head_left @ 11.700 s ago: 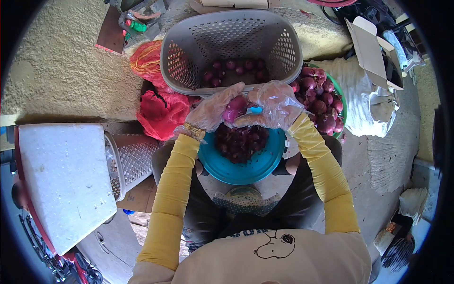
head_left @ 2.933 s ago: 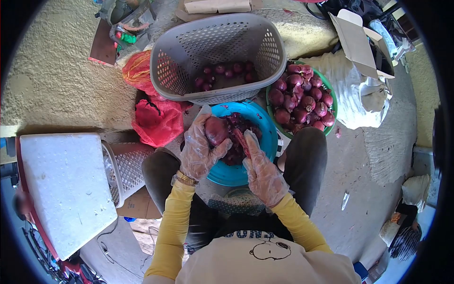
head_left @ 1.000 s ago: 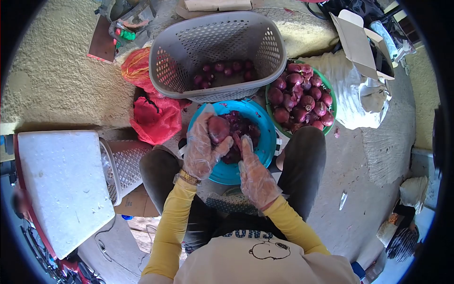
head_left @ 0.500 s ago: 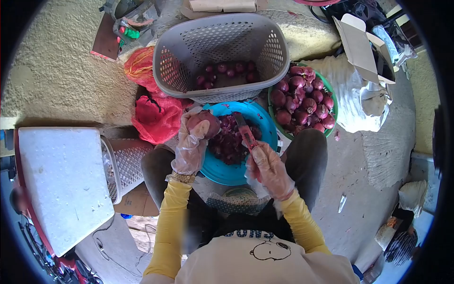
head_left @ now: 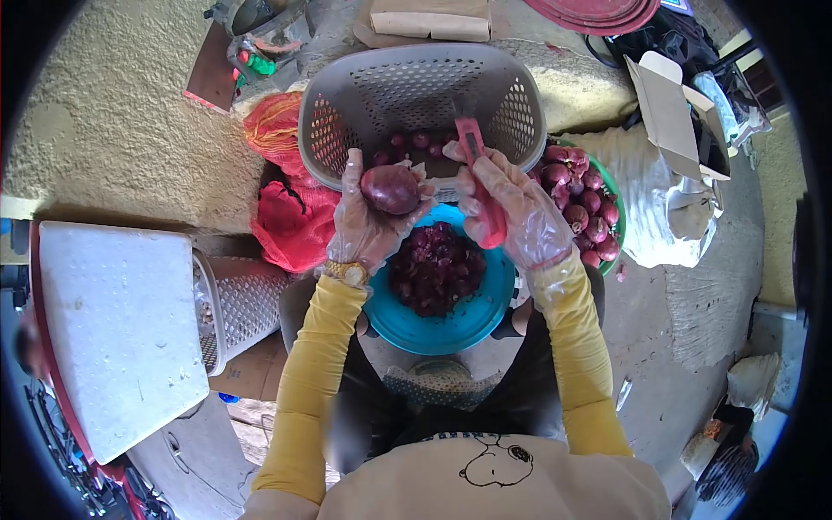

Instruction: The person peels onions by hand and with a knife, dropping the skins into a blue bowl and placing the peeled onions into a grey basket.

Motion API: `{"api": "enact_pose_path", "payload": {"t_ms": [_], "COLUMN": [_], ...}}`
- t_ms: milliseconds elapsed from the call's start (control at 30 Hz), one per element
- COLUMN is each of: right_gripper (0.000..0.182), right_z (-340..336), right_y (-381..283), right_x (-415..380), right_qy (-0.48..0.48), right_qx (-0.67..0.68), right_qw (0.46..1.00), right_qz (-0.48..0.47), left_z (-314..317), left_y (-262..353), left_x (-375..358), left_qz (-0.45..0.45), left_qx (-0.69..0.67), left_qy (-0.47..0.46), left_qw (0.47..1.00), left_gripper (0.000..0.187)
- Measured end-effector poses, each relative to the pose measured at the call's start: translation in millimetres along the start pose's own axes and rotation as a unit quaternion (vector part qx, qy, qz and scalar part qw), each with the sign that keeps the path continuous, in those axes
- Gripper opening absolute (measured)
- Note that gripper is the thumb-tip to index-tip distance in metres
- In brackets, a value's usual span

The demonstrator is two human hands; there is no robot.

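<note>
A red onion (head_left: pixel 390 190) lies in my gloved left hand (head_left: pixel 368 227), palm up, with the fingers cupped around it. Wrapped around a red-handled utility knife (head_left: pixel 482 186) is my gloved right hand (head_left: pixel 518 204); the blade end points up toward the crate. Below both hands sits a blue basin (head_left: pixel 399 325) between the knees, holding a heap of dark red onion skins (head_left: pixel 436 269). Behind it stands a grey perforated crate (head_left: pixel 390 68) with several onions at the bottom. My right hand partly covers a green basket (head_left: pixel 621 195) piled with red onions (head_left: pixel 598 227).
Red mesh sacks (head_left: pixel 295 221) slump beside the crate on the left. A white foam box lid (head_left: pixel 117 329) and a pale slatted basket (head_left: pixel 251 299) stand at the left. To the right lie a white sack (head_left: pixel 667 217) and an opened cardboard box (head_left: pixel 672 108).
Both hands have risen from the basin toward the crate. My left palm has turned up with the onion resting in it. The knife has moved up and right, away from the basin.
</note>
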State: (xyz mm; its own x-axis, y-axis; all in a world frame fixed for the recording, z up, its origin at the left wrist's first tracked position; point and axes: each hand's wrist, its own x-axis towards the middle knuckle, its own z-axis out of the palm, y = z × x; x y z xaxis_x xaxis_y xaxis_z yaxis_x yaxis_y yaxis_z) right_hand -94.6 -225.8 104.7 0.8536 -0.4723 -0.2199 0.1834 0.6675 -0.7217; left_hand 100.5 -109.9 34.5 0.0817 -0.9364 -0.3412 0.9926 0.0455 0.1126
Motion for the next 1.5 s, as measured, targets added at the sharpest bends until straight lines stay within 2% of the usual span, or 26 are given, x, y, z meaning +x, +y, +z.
{"api": "enact_pose_path", "payload": {"t_ms": [33,133,167,233,300,367,400,433,500,600,667,833,967,1033,1100,1167,1233,1300,1433,1500], "right_gripper": [0.042,0.05,0.05,0.056,0.057,0.057,0.055,0.053,0.05,0.048,0.048,0.034,0.035,0.028,0.028,0.029,0.03,0.032,0.036,0.04], "right_z": [0.2,-14.0,-19.0,-27.4,-23.2,-15.2,-9.9,-6.6,-4.2,-15.7,-24.1,-16.8,-23.3,-31.6,-32.6,-30.1,-26.2,-29.5,-40.6,-40.3], "right_y": [5.0,24.4,24.9,19.6,16.8,18.8,21.8,23.5,26.3,27.4,27.1,21.8,26.5,29.2,29.4,30.5,32.0,32.1,37.5,39.3], "right_x": [4.3,3.3,4.3,6.3,8.6,11.6,13.5,14.5,11.5,9.8,7.2,5.9,4.9,6.2,6.2,7.9,9.9,9.5,11.3,13.4], "right_qy": [0.031,0.043,0.043,0.011,0.03,0.049,0.074,0.099,0.102,0.093,0.089,0.093,0.074,0.056,0.053,0.048,0.052,0.049,0.026,0.016], "right_qx": [0.011,-0.007,-0.006,-0.013,-0.053,-0.093,-0.095,-0.097,-0.065,-0.038,-0.045,-0.111,-0.129,-0.134,-0.125,-0.115,-0.023,-0.028,0.001,-0.013], "right_qw": [0.999,0.999,0.999,0.998,0.996,0.992,0.992,0.99,0.993,0.994,0.993,0.989,0.988,0.988,0.99,0.992,0.998,0.998,0.998,0.999], "right_qz": [-0.007,-0.008,-0.005,0.062,0.062,0.063,0.031,-0.003,0.011,0.046,0.068,0.036,0.042,0.058,0.047,0.037,0.031,0.039,0.065,0.05], "left_z": [-2.9,-5.8,-3.4,5.3,11.9,6.7,7.7,9.1,13.6,4.0,-2.9,-11.7,-7.0,-0.4,4.8,-4.9,-7.3,-8.1,-9.2,-13.7], "left_y": [-1.1,-5.8,-5.0,-9.3,-12.9,-9.2,-9.0,-9.9,-11.4,-7.5,-3.5,-2.3,-5.6,-9.2,-13.7,-12.0,-12.1,-12.5,-9.9,-7.8], "left_x": [1.9,0.4,0.7,1.4,0.2,3.1,4.3,4.9,5.7,11.2,13.0,21.3,22.7,22.2,22.2,24.8,26.4,27.3,28.2,29.4], "left_qz": [0.0,0.033,0.055,0.074,0.119,0.096,0.07,0.07,0.087,0.134,0.119,0.117,0.101,0.099,0.124,0.109,0.093,0.101,0.116,0.117], "left_qx": [-0.003,-0.009,0.029,0.065,0.11,0.074,0.038,0.037,-0.011,0.044,0.023,0.018,0.022,0.026,0.057,0.047,0.038,0.047,0.068,0.073], "left_qy": [0.001,0.021,0.039,0.055,0.083,0.075,0.066,0.066,0.072,0.06,0.051,0.04,0.062,0.076,0.099,0.083,0.067,0.044,0.064,0.051], "left_qw": [1.0,0.999,0.997,0.994,0.983,0.99,0.995,0.995,0.994,0.988,0.991,0.992,0.993,0.992,0.986,0.989,0.993,0.993,0.989,0.989], "left_gripper": [0.073,0.07,0.069,0.068,0.062,0.062,0.062,0.062,0.065,0.068,0.068,0.067,0.067,0.068,0.064,0.061,0.059,0.055,0.054,0.056]}}
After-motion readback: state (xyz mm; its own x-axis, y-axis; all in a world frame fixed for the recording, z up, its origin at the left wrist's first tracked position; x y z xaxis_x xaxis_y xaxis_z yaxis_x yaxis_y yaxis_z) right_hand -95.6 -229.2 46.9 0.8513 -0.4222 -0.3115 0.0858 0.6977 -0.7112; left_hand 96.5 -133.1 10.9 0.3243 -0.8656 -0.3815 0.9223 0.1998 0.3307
